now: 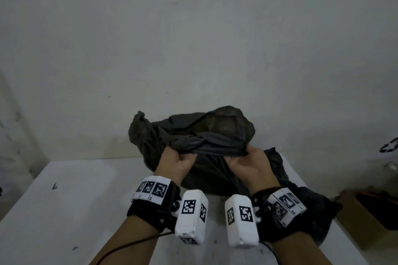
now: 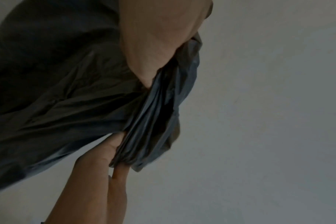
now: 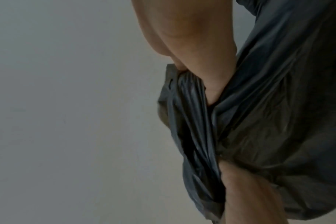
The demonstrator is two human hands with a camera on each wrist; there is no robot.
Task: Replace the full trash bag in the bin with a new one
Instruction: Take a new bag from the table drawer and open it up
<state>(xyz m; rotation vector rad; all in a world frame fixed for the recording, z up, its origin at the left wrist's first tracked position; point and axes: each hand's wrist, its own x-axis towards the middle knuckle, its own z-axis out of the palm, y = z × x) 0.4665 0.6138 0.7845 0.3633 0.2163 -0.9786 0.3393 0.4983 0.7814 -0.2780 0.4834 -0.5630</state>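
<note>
Plain grey-white wall fills the background, and below it a white surface (image 1: 64, 200) carries the work. On the left, the left hand (image 1: 176, 163) is clamped on the gathered rim of a dark trash bag (image 1: 193, 127); the left wrist view shows bunched plastic pinched between thumb and fingers (image 2: 115, 151). The bag is held up between the two hands, its mouth partly pulled open and its body hanging down to the surface. On the right, the right hand (image 1: 247, 163) is likewise clamped on the rim, well apart from the left, so the edge is stretched between them. More dark plastic (image 1: 305, 204) is seen lying behind the right wrist; whether it is the full bag cannot be told. No bin is clearly seen. The step in hand is judged to be the opening of the new bag. Next, the mouth needs to be spread wider and fitted over the bin's rim.
</note>
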